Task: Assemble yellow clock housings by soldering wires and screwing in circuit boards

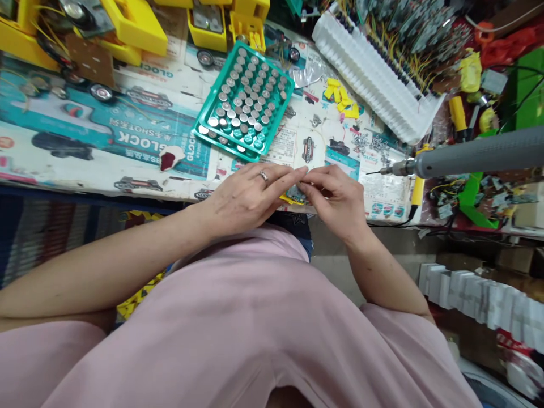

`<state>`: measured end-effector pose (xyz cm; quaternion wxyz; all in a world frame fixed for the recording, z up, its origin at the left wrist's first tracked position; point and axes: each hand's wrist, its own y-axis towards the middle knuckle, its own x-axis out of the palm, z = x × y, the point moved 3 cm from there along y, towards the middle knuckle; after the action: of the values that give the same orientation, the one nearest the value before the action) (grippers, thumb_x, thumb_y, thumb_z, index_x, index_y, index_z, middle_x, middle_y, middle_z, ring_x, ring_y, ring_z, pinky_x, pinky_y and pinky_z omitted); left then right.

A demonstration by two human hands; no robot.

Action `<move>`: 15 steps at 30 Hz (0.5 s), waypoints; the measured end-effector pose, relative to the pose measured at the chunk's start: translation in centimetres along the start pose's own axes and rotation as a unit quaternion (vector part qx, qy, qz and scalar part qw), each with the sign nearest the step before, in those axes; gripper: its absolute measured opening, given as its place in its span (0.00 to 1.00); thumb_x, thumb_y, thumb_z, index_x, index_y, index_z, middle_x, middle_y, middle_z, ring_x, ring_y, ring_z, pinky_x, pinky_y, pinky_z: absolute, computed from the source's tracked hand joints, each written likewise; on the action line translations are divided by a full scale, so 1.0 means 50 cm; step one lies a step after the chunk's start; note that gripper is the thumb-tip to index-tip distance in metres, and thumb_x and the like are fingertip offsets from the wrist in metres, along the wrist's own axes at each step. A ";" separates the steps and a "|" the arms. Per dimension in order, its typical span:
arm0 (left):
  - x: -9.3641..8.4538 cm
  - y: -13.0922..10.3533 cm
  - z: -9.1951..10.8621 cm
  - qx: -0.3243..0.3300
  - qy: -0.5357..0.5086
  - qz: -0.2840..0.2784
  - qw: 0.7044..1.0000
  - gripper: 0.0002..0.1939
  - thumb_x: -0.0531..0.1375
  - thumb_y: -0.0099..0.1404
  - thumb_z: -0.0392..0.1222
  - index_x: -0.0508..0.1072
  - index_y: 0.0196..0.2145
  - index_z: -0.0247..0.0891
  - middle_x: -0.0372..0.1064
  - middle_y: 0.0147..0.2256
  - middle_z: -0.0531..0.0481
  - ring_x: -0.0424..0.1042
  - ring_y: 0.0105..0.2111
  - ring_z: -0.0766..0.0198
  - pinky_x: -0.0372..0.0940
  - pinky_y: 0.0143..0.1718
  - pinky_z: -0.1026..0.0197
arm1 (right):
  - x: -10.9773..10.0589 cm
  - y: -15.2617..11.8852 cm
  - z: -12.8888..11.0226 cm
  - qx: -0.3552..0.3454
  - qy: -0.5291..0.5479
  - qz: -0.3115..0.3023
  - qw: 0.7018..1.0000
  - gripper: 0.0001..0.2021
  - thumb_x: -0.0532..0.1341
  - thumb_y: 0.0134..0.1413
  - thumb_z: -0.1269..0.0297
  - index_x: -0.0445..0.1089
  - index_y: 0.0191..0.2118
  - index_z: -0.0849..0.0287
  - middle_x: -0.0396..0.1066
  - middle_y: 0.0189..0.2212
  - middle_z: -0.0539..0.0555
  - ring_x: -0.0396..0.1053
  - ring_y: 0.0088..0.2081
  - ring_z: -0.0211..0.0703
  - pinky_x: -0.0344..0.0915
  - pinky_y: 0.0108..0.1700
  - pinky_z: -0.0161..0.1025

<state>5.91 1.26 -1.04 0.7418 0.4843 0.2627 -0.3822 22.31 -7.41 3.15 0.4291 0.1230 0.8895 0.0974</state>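
One left hand (pixel 250 195), grip hidden, is covering a yellow-edged piece (pixel 293 199) nearside of the green tray (pixel 216 88) | right hand (pixel 338 198) is pinching something unclear | likely light, stiff, fragile; edges inviting fingertips

Long desk (pixel 191 184) runs L to R across upper pt. of view, mostly covered w/ printed sheets (pixel 148 136) in teal & white; far R end has a dk. red surface (pixel 493 231). Below desk, ctr-R, a patch of plain greyish floor (pixel 340 266). Lower R: row of wht. flat boxes (pixel 471 294) standing on edge, brn. cardboard (pixel 516 260) just behind. Under desk on L, a blue & red striped surface (pixel 42 226), material unclear. Light fairly even, dimmer below desk.
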 end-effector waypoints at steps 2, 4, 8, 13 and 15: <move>-0.005 0.000 0.003 0.028 0.030 0.018 0.999 0.28 0.57 0.70 0.36 0.58 0.66 0.35 0.69 0.56 0.34 0.72 0.56 0.49 0.74 0.51 0.46 | -0.001 0.002 0.006 0.029 0.035 -0.009 0.999 0.06 0.64 0.60 0.69 0.79 0.39 0.55 0.78 0.35 0.51 0.76 0.37 0.38 0.72 0.39 0.36; -0.011 -0.001 0.007 0.061 0.049 0.037 0.996 0.21 0.57 0.70 0.35 0.66 0.59 0.36 0.68 0.57 0.33 0.73 0.56 0.49 0.74 0.50 0.48 | -0.003 0.003 0.014 0.063 0.065 -0.007 0.996 0.05 0.65 0.59 0.67 0.79 0.39 0.55 0.78 0.35 0.51 0.75 0.36 0.37 0.72 0.35 0.35; -0.014 -0.005 0.013 0.119 0.077 0.025 0.990 0.19 0.56 0.69 0.30 0.70 0.56 0.40 0.69 0.58 0.36 0.73 0.55 0.53 0.74 0.52 0.51 | -0.003 0.003 0.021 0.087 0.081 0.031 0.992 0.05 0.65 0.58 0.65 0.79 0.38 0.55 0.78 0.35 0.51 0.74 0.33 0.36 0.70 0.29 0.33; -0.002 -0.014 0.006 0.102 0.056 -0.005 0.993 0.19 0.54 0.70 0.31 0.71 0.57 0.37 0.68 0.60 0.37 0.69 0.61 0.55 0.71 0.58 0.52 | 0.006 0.001 0.012 0.052 0.056 0.037 0.996 0.04 0.65 0.58 0.66 0.79 0.38 0.54 0.78 0.34 0.51 0.73 0.33 0.35 0.69 0.29 0.32; 0.000 -0.017 0.005 0.094 0.027 -0.002 0.995 0.17 0.55 0.70 0.31 0.73 0.54 0.37 0.67 0.60 0.37 0.68 0.62 0.54 0.70 0.59 0.50 | 0.008 -0.001 0.010 0.043 0.036 0.030 0.998 0.05 0.65 0.59 0.65 0.79 0.38 0.53 0.78 0.34 0.51 0.73 0.34 0.36 0.70 0.31 0.33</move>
<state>5.22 0.86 -1.36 0.6851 0.5616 0.2463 -0.3931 22.46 -7.30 2.52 0.3884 0.1645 0.9035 0.0764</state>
